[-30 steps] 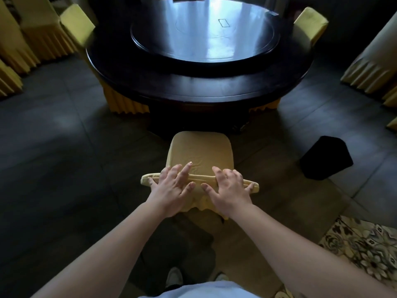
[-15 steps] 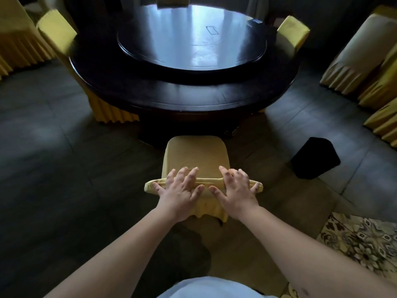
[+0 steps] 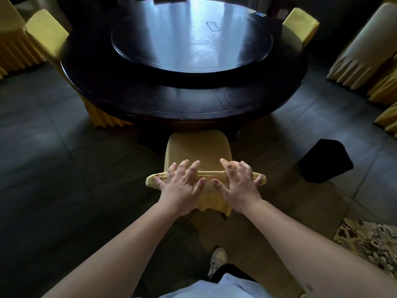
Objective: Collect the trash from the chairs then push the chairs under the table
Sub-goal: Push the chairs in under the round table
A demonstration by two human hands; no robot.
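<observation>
A chair in a yellow cover [image 3: 197, 147] stands in front of me with its seat at the near rim of the round dark table [image 3: 150, 104]. My left hand [image 3: 180, 186] and my right hand [image 3: 240, 183] both rest on the top of its backrest, fingers spread and curled over the edge. The seat's front edge is just under the table rim. I see no trash on the seat.
A black bin [image 3: 324, 161] stands on the floor to the right. Two yellow-covered chairs [image 3: 46, 36] [image 3: 300, 25] are tucked at the table's left and right. More covered chairs [image 3: 363, 50] line the right side. A patterned rug [image 3: 369, 244] lies at lower right.
The chair has slid forward toward the table with both hands on its backrest, and I have stepped closer behind it.
</observation>
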